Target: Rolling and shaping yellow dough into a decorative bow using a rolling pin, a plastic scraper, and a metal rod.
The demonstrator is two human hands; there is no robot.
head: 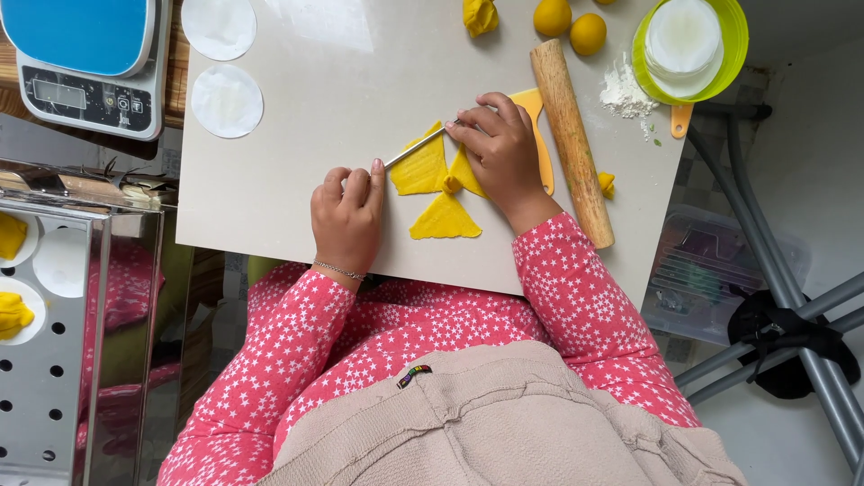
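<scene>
Left fingers (360,180) curled into a loose fist, index tip pressed down on the near end of a thin metal rod (416,147). Left hand (346,216) resting on the board (270,198) at centre frame, bracelet at the wrist. Right fingers (481,117) bent and pinched on the rod's far end, right hand (502,155) just right of centre, lying over the dough. Rod slanting up to the right, stretched between both hands across the yellow dough (432,184), pressing into it. Dough flat, cut into triangular wedges that meet at a small pinched knot, lying mid-board between the hands.

Far left: steel steamer tray (54,378) with holes, round papers and yellow pieces in it. Upper left: scale (85,58) with a blue top, beside it two white paper rounds (225,99) on the board. Right of the right hand: orange scraper (537,108) partly under the fingers, then a wooden rolling pin (571,144) lying at a slant, a dough scrap (607,184) touching its right side. Top edge: dough balls (567,22) and a lump. Upper right: flour pile (624,93), green bowl (720,36) holding stacked white rounds. Lower right: clear plastic box (720,270) on the floor, grey metal legs (792,297). Bottom: pink starred sleeves, beige apron.
</scene>
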